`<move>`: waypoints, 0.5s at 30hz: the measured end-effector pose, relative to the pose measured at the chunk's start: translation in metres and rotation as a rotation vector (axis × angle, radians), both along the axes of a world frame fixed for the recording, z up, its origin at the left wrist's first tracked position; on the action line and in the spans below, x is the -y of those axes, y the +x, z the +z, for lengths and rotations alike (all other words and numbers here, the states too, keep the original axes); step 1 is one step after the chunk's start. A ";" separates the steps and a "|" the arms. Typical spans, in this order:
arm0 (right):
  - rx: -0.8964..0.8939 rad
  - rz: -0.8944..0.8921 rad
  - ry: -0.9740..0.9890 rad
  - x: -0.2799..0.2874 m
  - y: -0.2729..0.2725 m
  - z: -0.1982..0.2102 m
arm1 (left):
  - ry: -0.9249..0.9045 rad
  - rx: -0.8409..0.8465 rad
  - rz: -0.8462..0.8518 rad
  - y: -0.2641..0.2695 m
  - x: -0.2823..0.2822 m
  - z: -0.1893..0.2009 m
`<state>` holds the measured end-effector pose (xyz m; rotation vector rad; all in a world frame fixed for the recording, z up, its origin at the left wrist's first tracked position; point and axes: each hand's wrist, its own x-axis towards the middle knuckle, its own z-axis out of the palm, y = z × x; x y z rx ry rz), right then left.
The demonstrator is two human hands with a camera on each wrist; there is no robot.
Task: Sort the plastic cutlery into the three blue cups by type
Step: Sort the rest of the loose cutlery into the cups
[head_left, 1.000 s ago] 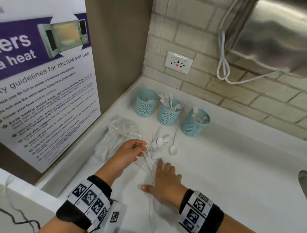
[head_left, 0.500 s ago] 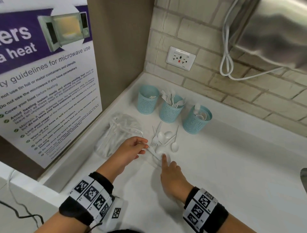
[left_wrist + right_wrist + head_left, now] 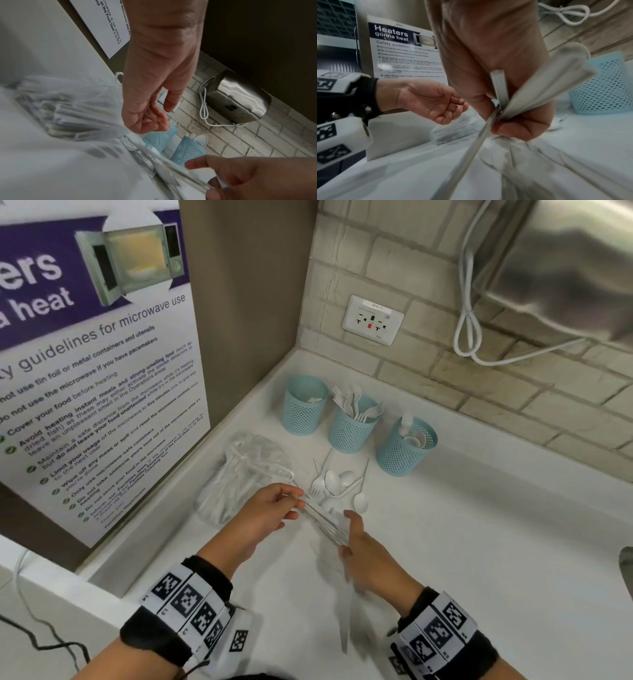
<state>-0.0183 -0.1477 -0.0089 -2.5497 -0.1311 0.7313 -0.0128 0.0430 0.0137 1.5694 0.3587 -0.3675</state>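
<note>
My right hand (image 3: 510, 102) pinches a bunch of knives (image 3: 325, 520) by their handles, so I can carry them all in one go. My left hand (image 3: 274, 510) is at the other end with fingers curled; I cannot tell if it grips them. The left cup (image 3: 303, 405) looks like the knife cup. Forks fill the middle cup (image 3: 352, 426), spoons the right cup (image 3: 404, 448). More spoons and a fork (image 3: 339, 484) wait on the counter (image 3: 479, 542)
</note>
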 end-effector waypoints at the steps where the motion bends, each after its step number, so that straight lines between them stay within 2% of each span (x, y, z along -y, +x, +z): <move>1: 0.012 0.003 0.005 0.002 0.000 0.003 | 0.003 0.002 -0.001 0.000 0.000 -0.001; 9: 0.093 0.019 0.067 0.014 -0.001 0.031 | 0.014 0.020 -0.012 0.000 0.001 -0.002; 15: 0.106 -0.051 0.160 0.021 0.000 0.036 | 0.036 0.019 -0.071 -0.001 0.002 -0.004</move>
